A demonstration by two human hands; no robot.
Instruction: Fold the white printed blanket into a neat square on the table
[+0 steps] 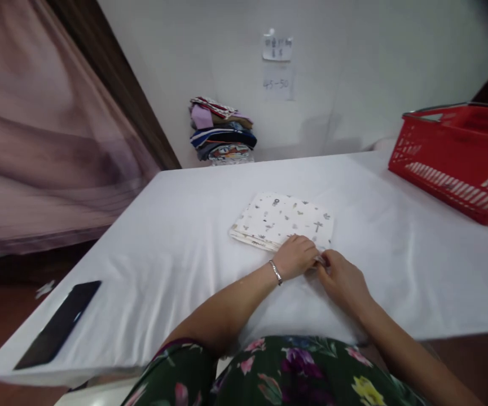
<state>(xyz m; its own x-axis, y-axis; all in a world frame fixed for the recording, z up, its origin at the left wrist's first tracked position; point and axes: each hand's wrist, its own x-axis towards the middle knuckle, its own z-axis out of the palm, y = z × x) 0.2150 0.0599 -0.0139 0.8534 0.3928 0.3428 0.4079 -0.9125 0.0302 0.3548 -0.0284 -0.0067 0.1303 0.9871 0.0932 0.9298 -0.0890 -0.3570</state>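
A folded white cloth point(284, 217) with small scattered prints lies flat on the table, its layered edge facing me on the left. My left hand point(297, 256), with a silver bracelet at the wrist, is closed over its near edge toward the right corner. Close beside it, my right hand point(345, 279) pinches that same corner between thumb and fingers. The hands almost touch, and the bit of fabric between them is mostly hidden by the fingers.
A white-covered table point(176, 225) spans the view. A dark flat phone-like object point(60, 324) lies at its near left. A red plastic basket point(459, 163) stands at the right. Folded clothes point(223, 132) are stacked beyond the far edge. A pink curtain point(49, 129) hangs on the left.
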